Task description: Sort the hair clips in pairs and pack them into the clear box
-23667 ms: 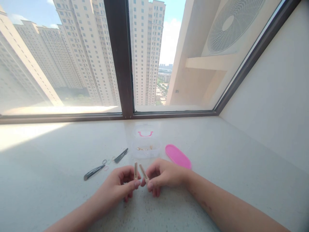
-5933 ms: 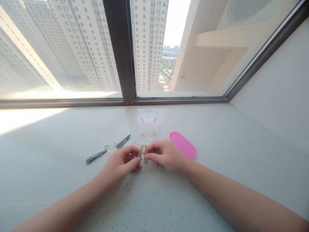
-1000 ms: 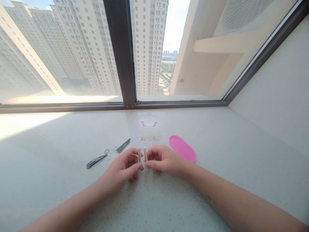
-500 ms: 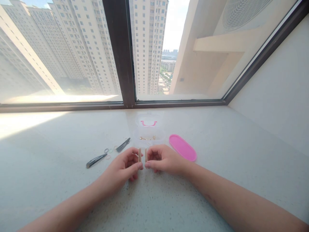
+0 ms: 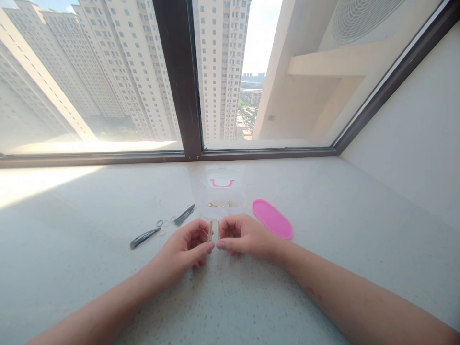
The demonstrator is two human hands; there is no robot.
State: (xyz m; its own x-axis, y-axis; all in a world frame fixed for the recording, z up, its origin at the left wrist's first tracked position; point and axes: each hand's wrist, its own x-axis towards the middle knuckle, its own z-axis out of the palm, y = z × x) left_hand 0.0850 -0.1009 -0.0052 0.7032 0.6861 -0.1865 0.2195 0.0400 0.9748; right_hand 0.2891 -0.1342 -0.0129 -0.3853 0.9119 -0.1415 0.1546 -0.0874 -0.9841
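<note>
Above the counter, my left hand (image 5: 192,247) pinches a slim gold hair clip (image 5: 210,230) upright between thumb and fingers. My right hand (image 5: 239,235) grips a second gold hair clip (image 5: 219,229), also upright. The two clips face each other with a narrow gap between them. Just beyond my hands stands an open clear plastic box (image 5: 204,199) with a pink handle (image 5: 222,185). Several small gold pieces (image 5: 217,205) lie inside it.
Left of my hands lie two black hair clips, one nearer (image 5: 144,237) and one farther (image 5: 184,215), with several small hair ties (image 5: 159,223) between them. A pink oval tray or lid (image 5: 272,219) lies on the right. Behind the speckled counter (image 5: 230,306) is a dark window frame (image 5: 192,156).
</note>
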